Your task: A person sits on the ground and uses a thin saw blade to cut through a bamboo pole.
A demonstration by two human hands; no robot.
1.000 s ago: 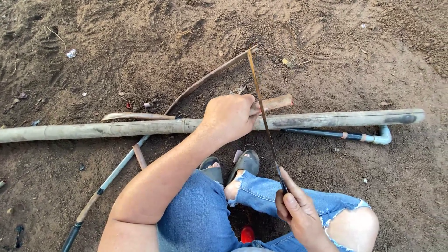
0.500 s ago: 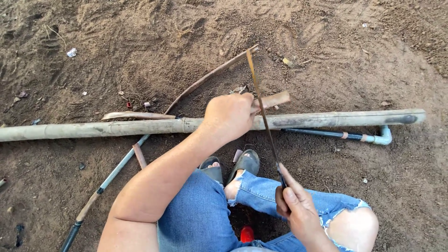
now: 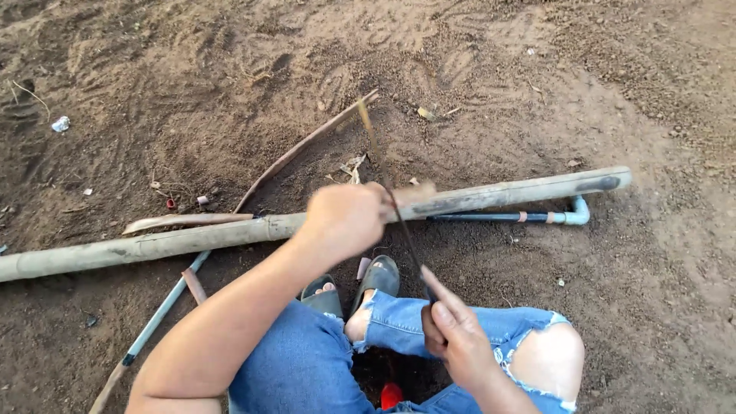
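I sit on the brown dirt ground (image 3: 192,92), which is bumpy and full of shoe marks. A long pale pole (image 3: 176,241) lies flat on the dirt and goes from the left edge far over to the right. It is dusty and has dark marks near its right end. Behind it lies a thin blue pipe (image 3: 537,217) with a bend at the right end. Another thin blue pipe (image 3: 157,318) comes out from under the pole and runs down to the lower left.

My legs are in blue jeans (image 3: 307,368) with a big rip at my right knee. My feet are in grey sandals (image 3: 379,276), close to the pole.

My left hand (image 3: 345,218) is closed around the pole near its middle and presses it down. My right hand (image 3: 456,341) is closed on the handle of a thin saw (image 3: 391,199), down by my knee. The saw blade is long and skinny. It goes up from my right hand, crosses the pole just beside my left hand, and sticks out over the dirt past the pole. It looks a bit blurry.

A long thin curved stick (image 3: 303,146) lies on the dirt behind the pole. A flat strip of wood (image 3: 184,221) lies touching the pole on the left. A small red thing (image 3: 391,395) sits on the ground between my legs.
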